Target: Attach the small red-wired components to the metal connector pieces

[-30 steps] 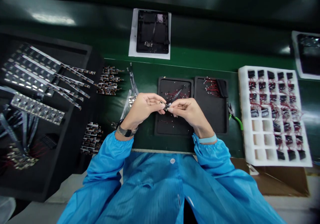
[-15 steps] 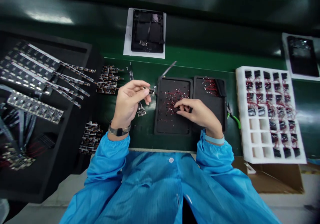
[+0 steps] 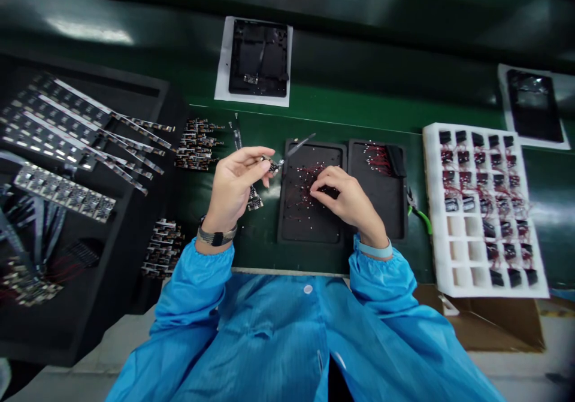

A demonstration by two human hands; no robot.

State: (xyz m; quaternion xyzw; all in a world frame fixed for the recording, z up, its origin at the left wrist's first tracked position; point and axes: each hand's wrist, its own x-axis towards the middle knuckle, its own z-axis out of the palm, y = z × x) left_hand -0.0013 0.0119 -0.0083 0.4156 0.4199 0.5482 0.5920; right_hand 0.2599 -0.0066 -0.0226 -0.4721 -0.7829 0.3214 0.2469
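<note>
Between thumb and fingers, my left hand (image 3: 238, 180) pinches a small circuit board (image 3: 272, 163) with a flat ribbon cable (image 3: 300, 144) that sticks out to the upper right. My right hand (image 3: 342, 192) is closed in a pinch over a black tray (image 3: 309, 231), at a heap of small red-wired parts (image 3: 306, 177) with pale ends. What its fingertips hold is too small to make out. More circuit boards (image 3: 254, 200) lie on the green bench beneath my left hand.
A second black tray (image 3: 395, 225) holds red wires and a black piece. Right of it lie green-handled cutters (image 3: 420, 213) and a white foam tray (image 3: 442, 270) of wired black parts. Stacked boards (image 3: 197, 144) and a large black bin (image 3: 103, 282) stand left. A black device housing (image 3: 274, 60) lies behind.
My right hand has shifted slightly left and its thumb and fingers have come together at the heap. The ribbon cable on the board in my left hand has swung lower to the right.
</note>
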